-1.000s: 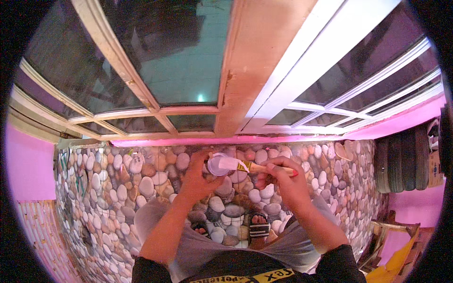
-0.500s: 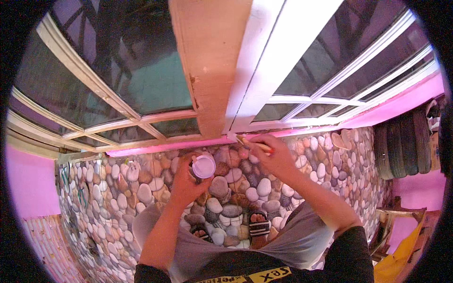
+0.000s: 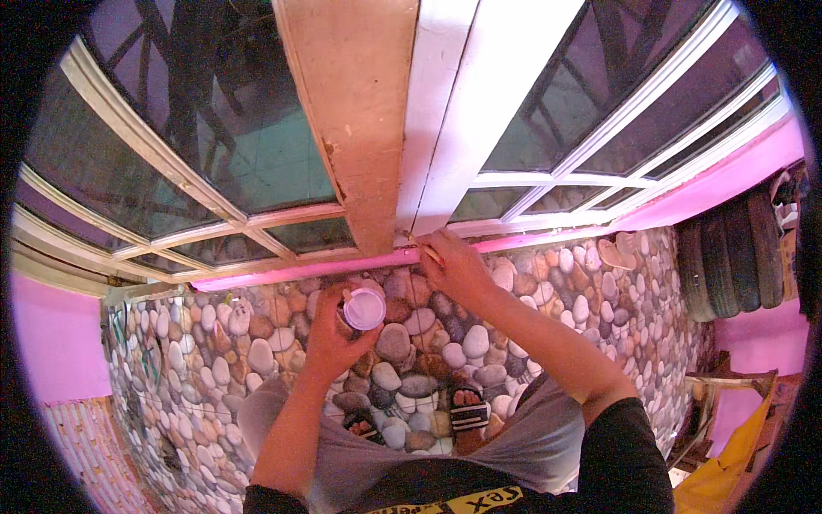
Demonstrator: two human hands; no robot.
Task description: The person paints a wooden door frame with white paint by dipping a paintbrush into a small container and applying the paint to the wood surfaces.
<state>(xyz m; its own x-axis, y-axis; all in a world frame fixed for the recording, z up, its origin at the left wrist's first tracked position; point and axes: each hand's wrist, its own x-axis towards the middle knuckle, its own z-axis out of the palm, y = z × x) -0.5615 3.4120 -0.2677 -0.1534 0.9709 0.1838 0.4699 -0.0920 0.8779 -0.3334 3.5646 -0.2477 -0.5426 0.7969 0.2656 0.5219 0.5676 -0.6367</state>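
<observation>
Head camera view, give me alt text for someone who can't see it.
A person's right hand presses a thin brush, mostly hidden, to the base of a white window frame, while the left hand holds a small cup of white paint. Below the pink sill is a pebble-pattern wall, and the person's sandalled feet show underneath.

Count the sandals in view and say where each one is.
2. One black striped sandal is on the foot right of centre on the pebble-pattern floor; the other sandal is left of it, partly hidden by the grey shorts.
</observation>
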